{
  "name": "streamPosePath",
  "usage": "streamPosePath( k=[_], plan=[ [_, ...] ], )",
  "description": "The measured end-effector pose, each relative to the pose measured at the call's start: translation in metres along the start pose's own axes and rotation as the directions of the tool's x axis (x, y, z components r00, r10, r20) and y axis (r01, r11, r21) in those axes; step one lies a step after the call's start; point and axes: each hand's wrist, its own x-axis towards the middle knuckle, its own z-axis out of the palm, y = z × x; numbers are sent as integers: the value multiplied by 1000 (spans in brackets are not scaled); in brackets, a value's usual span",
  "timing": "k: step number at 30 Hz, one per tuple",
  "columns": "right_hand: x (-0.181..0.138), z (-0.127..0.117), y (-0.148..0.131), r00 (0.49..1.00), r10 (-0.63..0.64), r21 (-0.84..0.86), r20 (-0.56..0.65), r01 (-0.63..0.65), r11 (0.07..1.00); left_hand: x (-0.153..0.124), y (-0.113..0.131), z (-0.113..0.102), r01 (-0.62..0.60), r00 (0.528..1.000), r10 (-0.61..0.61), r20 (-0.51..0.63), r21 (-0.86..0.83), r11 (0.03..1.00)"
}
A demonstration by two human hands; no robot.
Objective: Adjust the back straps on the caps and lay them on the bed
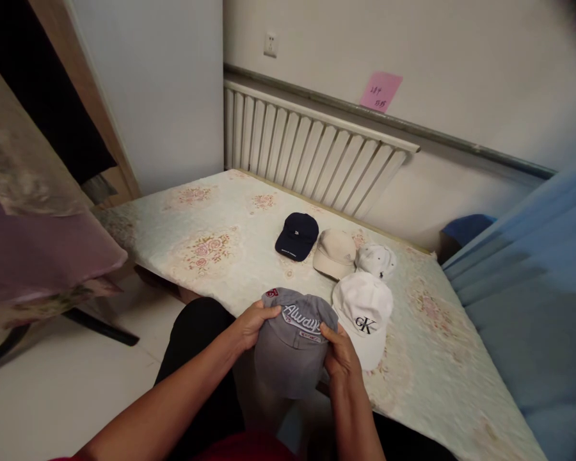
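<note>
Between my two hands is a grey baseball cap [292, 358] with "Always" lettering, its brim pointing down toward me. My left hand [255, 323] grips the cap's left side, thumb on the front panel. On the other side my right hand [338, 349] pinches it the same way; the fingers of both hands are mostly hidden behind the cap. Just beyond lies a white cap [365, 298] with a "CK" mark, partly covered by the grey one. Farther back are a navy cap [297, 235], a beige cap [336, 253] and a small white cap [375, 259].
The caps rest on a flower-patterned cover [240, 237] over a low flat surface. Behind it stand a radiator [307, 144] and a wall with a pink paper [381, 91]. A blue curtain [547, 288] hangs at right; a cloth-draped chair [38, 237] stands at left.
</note>
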Motion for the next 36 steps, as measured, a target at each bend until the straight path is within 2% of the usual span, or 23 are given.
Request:
streamPosePath(
  k=[11,18,25,36],
  plan=[
    [2,-1,2,999,47,-20,-7,-47,999,0,2,-1,80,995,-81,-63,-28,996],
    [-2,1,-1,998,58,-15,-1,-58,998,0,1,-5,58,998,-57,15,-38,998],
    [-5,5,-4,999,42,-20,18,-42,999,1,1,-10,30,999,-28,46,-30,999],
    [-6,4,-1,999,46,-35,23,-45,998,-2,3,-6,43,999,-42,34,-34,999]
  ],
)
